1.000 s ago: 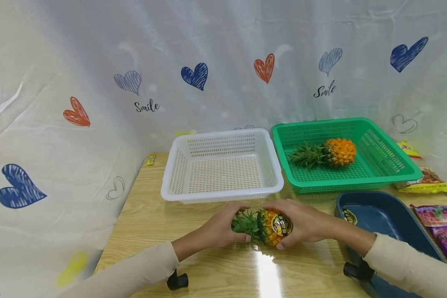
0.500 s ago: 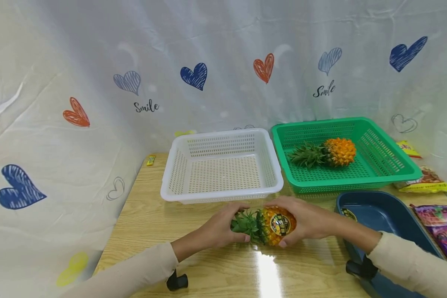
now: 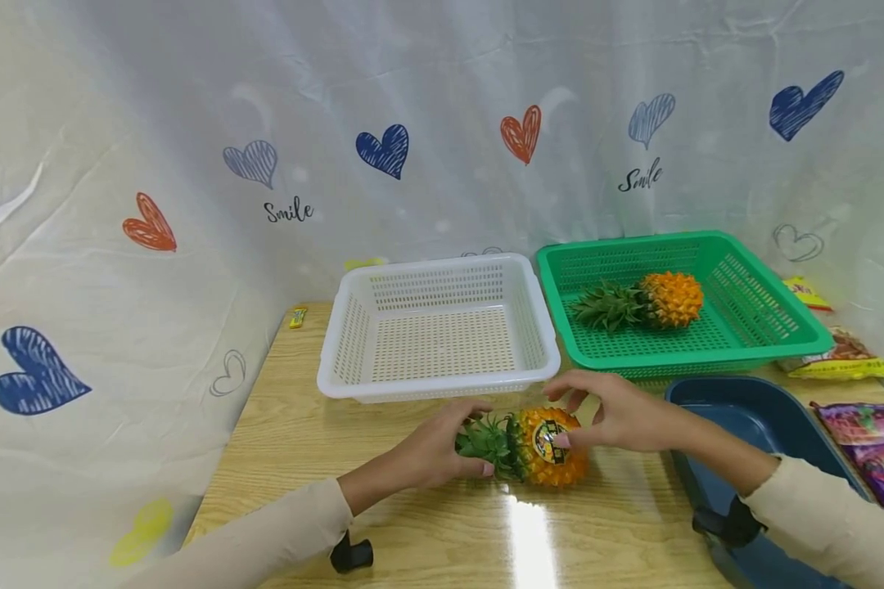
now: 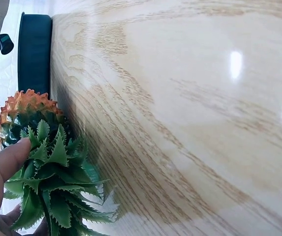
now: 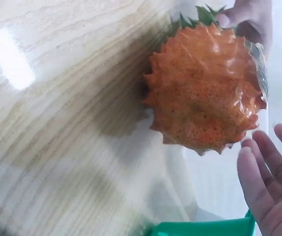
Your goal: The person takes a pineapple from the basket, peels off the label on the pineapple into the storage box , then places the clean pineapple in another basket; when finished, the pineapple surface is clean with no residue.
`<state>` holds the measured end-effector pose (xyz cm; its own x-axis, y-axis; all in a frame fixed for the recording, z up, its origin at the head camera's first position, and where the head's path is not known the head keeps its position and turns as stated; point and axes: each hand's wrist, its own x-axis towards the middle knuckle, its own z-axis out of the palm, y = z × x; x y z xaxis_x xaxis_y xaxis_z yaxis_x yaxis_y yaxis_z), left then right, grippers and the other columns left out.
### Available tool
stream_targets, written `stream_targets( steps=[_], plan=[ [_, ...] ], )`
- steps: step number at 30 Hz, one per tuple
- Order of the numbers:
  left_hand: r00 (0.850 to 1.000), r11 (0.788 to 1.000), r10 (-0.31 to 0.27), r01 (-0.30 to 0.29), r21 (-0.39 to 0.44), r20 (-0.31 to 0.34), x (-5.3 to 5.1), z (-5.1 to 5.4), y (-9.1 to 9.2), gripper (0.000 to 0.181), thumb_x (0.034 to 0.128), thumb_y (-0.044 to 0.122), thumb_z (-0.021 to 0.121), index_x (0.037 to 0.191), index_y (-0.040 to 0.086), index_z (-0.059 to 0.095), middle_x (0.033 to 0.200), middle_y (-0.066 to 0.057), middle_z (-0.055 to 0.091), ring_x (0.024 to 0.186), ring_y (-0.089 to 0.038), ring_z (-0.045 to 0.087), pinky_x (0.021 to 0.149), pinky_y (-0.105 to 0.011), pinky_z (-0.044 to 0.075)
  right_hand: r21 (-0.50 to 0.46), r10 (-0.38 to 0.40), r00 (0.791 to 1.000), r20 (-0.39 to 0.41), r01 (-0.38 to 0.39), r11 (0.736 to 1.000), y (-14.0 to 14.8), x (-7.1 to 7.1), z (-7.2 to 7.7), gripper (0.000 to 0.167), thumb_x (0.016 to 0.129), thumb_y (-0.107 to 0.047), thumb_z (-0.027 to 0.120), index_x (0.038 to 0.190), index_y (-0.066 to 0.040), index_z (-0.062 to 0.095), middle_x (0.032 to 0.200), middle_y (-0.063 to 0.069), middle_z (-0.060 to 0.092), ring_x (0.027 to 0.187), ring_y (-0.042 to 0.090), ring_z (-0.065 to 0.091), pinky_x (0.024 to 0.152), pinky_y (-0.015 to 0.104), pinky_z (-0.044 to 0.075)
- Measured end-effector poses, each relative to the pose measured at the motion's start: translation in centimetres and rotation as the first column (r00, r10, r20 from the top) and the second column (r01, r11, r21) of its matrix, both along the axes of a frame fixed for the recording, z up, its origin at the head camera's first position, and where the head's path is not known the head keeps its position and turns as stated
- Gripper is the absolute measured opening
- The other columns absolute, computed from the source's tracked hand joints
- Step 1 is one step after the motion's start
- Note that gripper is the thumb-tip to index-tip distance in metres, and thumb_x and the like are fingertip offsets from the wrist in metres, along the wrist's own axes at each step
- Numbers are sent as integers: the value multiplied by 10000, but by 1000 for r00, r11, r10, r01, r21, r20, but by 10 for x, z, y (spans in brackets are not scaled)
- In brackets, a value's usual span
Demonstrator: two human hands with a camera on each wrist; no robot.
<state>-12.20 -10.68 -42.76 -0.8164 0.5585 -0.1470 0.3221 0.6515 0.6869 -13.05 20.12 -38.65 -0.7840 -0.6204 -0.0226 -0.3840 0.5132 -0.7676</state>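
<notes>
A small pineapple [image 3: 570, 470] lies on its side on the wooden table, leaves pointing left. A round black-and-gold sticker [image 3: 545, 440] is on its orange body. My left hand [image 3: 438, 446] holds it by the leafy crown [image 4: 54, 172], thumb on the near side, some fingers hidden behind the leaves. Over the fruit's right end is my right hand [image 3: 622, 415], its thumb overlapping the sticker in the head view. From the right wrist, the fingers [image 5: 266, 157] look loosely bent and apart from the fruit, holding nothing.
Behind the hands stand a white basket [image 3: 435, 388] and a green basket [image 3: 700, 361] with another pineapple [image 3: 674, 301] inside. A dark blue basin [image 3: 737, 409] sits under my right forearm. Snack bags [image 3: 872, 450] lie at the far right, a small yellow packet [image 3: 298, 317] at the back left.
My right hand has let go of the pineapple's body, rising and shifting right, which uncovers its orange end. My left hand keeps its hold on the leaves.
</notes>
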Motion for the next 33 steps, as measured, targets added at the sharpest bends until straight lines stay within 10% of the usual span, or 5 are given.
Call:
stream_targets(
  steps=[9, 33],
  plan=[
    [1000, 1000, -7, 6, -3, -12, -2, -2, 0, 831, 834, 426, 820, 1527, 239, 401, 1479, 22, 483, 1321, -212, 499, 1044, -466, 470, -9, -5, 999, -36, 5, 1000, -4, 2, -4, 276, 932, -362, 728, 1145, -186, 719, 1130, -14, 665, 952, 164, 621, 675, 283, 559],
    [1000, 1000, 5, -5, 12, -9, 0, -2, 0, 827, 835, 394, 826, 1525, 234, 402, 1479, 3, 483, 1324, -227, 497, 1044, -476, 468, 71, -7, 995, -97, 14, 997, -13, 0, -2, 202, 859, -394, 798, 940, -239, 697, 999, -82, 646, 870, 96, 587, 753, 332, 538]
  ],
)
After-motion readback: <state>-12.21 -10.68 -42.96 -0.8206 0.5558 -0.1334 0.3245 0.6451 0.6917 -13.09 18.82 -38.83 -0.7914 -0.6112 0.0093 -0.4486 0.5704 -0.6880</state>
